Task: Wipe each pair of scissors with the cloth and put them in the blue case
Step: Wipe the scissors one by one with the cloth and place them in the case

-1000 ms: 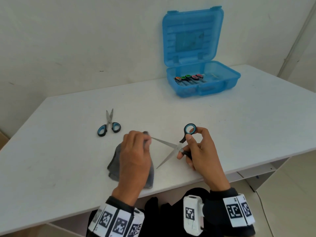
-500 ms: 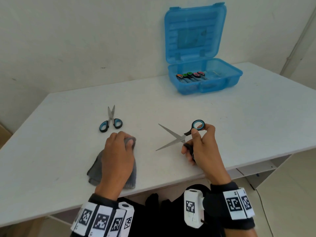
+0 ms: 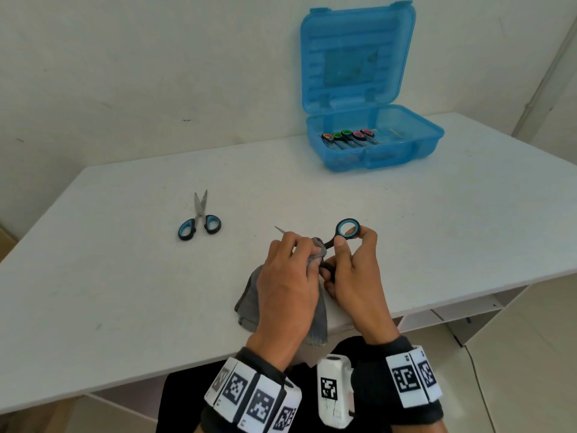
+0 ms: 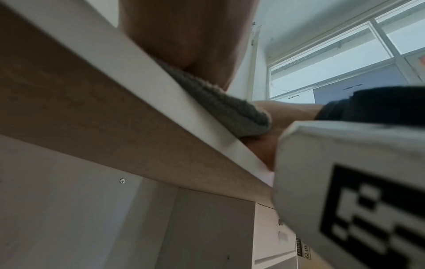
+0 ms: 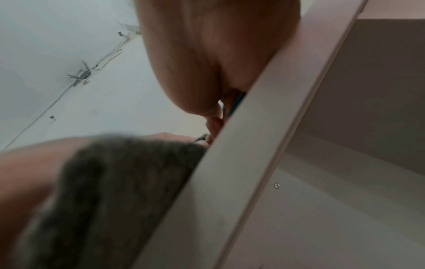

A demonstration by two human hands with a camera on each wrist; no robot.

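Left hand (image 3: 288, 282) pinching grey cloth (image 3: 249, 303) around open blue-handled scissors (image 3: 347, 229), right hand (image 3: 356, 276) gripping handles; risks nicked fingers through bunched cloth.

The left hand (image 3: 288, 285), which lay flat on the grey cloth (image 3: 249, 303) on the table half a second ago, well apart from the scissors (image 3: 338, 235), is now back at the blades with the cloth bunched in its fingers. The cloth has travelled right with it and now wraps the blades close to the pivot, so only one tip pokes out past the knuckles. The right hand (image 3: 356, 276) has drawn in nearer the left, the two now almost touching.
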